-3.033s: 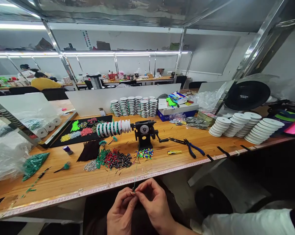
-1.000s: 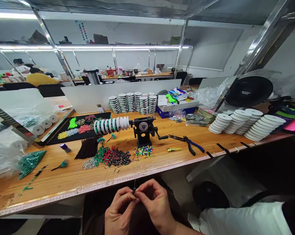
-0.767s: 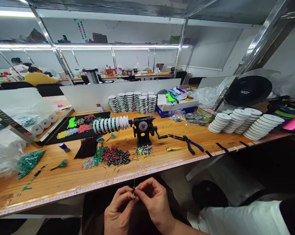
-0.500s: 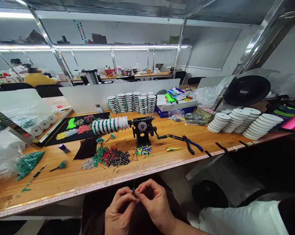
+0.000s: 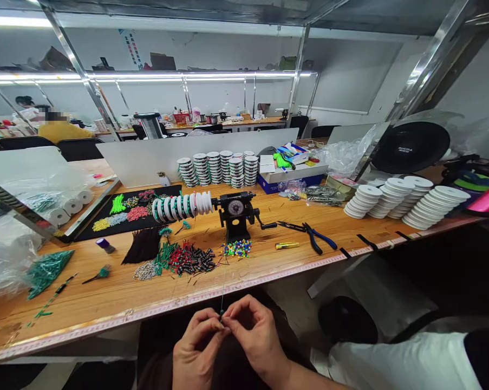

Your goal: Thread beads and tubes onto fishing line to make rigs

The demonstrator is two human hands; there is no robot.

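Note:
My left hand [image 5: 199, 346] and my right hand [image 5: 257, 337] meet fingertip to fingertip below the table's front edge. Both are closed in a pinch at a small dark-green piece [image 5: 222, 312] on a thin line [image 5: 223, 284]. The line runs up from the fingers over the table edge toward a pile of coloured beads [image 5: 236, 248]. Fingertips hide most of the small piece and the line's lower end. Beyond the hands lie black, red and green small tubes [image 5: 191, 259] and a heap of tiny silvery parts [image 5: 145, 270].
A black hand-crank winder [image 5: 235, 214] carries a row of white spools [image 5: 183, 206]. To its right lie pliers [image 5: 319, 238] and a yellow cutter [image 5: 287, 245]. Stacked white spools [image 5: 435, 208] stand at the right, wound spools [image 5: 220, 169] behind. A co-worker in yellow [image 5: 63, 130] sits far left.
Both hands keep the same pinch at nearly the same place. Nothing on the table has moved; the view has shifted very slightly.

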